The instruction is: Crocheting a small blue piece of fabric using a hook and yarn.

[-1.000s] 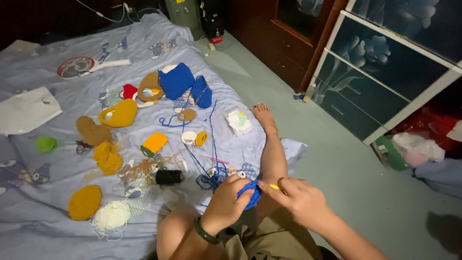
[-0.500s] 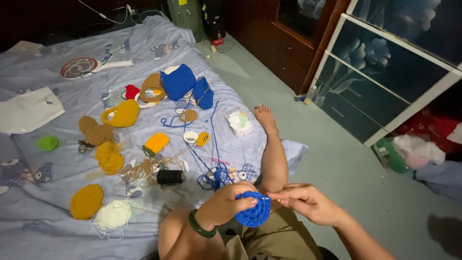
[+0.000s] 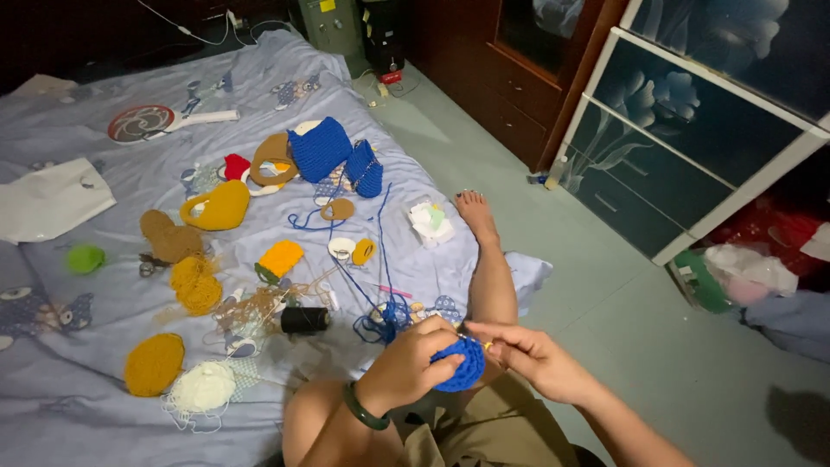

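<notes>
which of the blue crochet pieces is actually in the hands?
The small round blue piece, gripped by the left hand with the right hand at its edge. The two larger blue pieces lie untouched far up the sheet.

From where I sit, the carrier is a pale blue bedsheet (image 3: 130,285) with small cartoon prints, spread flat beside a greenish floor (image 3: 553,259). On it lie two blue crocheted pieces (image 3: 320,149), a mustard crocheted pouch (image 3: 218,206), a tan ring (image 3: 270,154) and a small red piece (image 3: 235,166). Nearer me sit a round mustard disc (image 3: 154,364), a white yarn ball (image 3: 201,387), a loose yellow yarn clump (image 3: 195,284) and a black thread spool (image 3: 304,320). A green ball (image 3: 85,258) rests toward the left edge (near a white sheet of paper (image 3: 52,201)). A round hand fan (image 3: 143,123) lies at the far side. Blue yarn (image 3: 385,303) trails across the sheet.
</notes>
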